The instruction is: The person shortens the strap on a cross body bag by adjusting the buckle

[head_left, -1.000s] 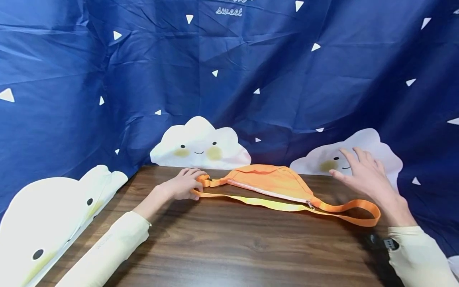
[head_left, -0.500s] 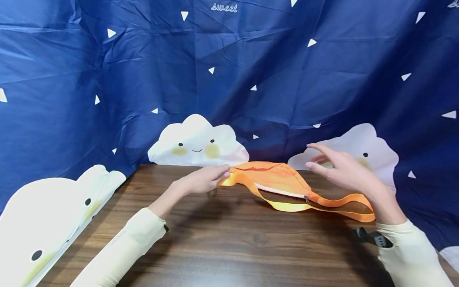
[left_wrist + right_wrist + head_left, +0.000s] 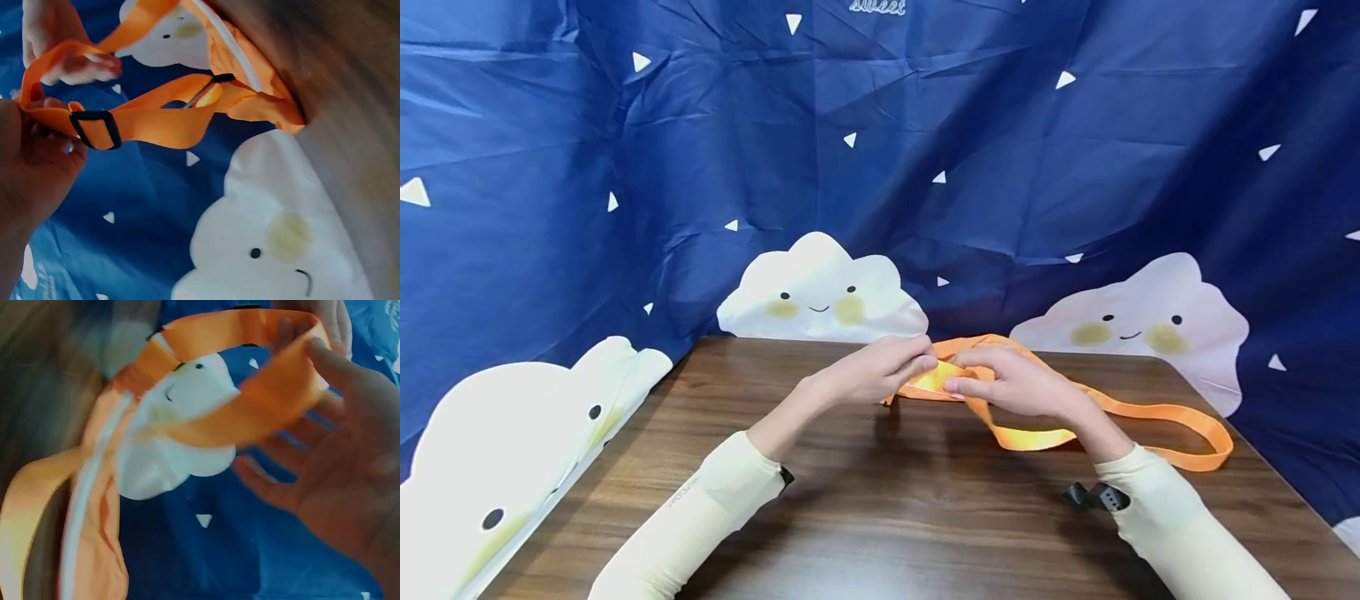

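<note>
Orange waist bag (image 3: 103, 550), lying near the far edge of the worktop (image 3: 925, 500), just behind my hands and partly hidden by them. My left hand (image 3: 880, 369) has its fingers curled round the strap (image 3: 169, 128), closed narrow on it just beside the black slider (image 3: 114, 130); the webbing there is raised in a bend. My right hand (image 3: 1018, 382) is at the same bend, its fingers loose and apart. One fingertip looks to be touching the strap's edge, but I cannot tell whether it grips anything, as the right wrist view is blurred.

As for progress, I would call it early. Done: one end of the strap is up in my left fingers, and both hands have met over it. Left, as I judge it: the rest of the strap, since nothing is wound, folded or tucked, and a long loop (image 3: 1221, 437) lies slack on the worktop to my right. The white zip (image 3: 87, 500) shows as one unbroken line where I can see it; whether it is closed right to its end, I cannot tell.
</note>
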Tool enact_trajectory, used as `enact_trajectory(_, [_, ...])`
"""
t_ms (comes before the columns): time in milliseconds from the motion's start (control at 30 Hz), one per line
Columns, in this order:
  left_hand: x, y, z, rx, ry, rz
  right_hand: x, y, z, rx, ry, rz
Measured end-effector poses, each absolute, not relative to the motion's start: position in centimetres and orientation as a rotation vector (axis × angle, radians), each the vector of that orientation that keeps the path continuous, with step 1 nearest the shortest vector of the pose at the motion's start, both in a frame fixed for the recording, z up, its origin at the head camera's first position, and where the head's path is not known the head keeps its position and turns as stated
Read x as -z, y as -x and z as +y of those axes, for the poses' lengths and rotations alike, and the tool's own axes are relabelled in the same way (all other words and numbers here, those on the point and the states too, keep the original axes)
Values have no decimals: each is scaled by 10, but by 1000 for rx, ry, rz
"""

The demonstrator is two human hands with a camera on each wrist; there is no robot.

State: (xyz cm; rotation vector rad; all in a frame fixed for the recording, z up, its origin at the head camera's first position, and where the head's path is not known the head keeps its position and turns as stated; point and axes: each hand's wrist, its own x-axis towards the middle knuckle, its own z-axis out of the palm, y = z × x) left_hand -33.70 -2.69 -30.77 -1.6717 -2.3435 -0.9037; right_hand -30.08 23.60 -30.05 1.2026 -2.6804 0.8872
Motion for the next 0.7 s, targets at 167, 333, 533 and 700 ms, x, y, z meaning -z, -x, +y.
enact_trajectory(167, [319,350,-36,1006,1666,-2317,304,303,241,-1309,-1114,-2628])
enact_trajectory(333, [321,360,-41,895,1703,-2193,302,303,243,-1733,-1213,-2335])
enact_trajectory(533, [313,359,-48,984,1668,-2184,306,304,246,-2147,-1293,-1988])
enact_trajectory(700, [307,355,-50,951,1635,-2146,313,306,249,-2285,-1292,-1858])
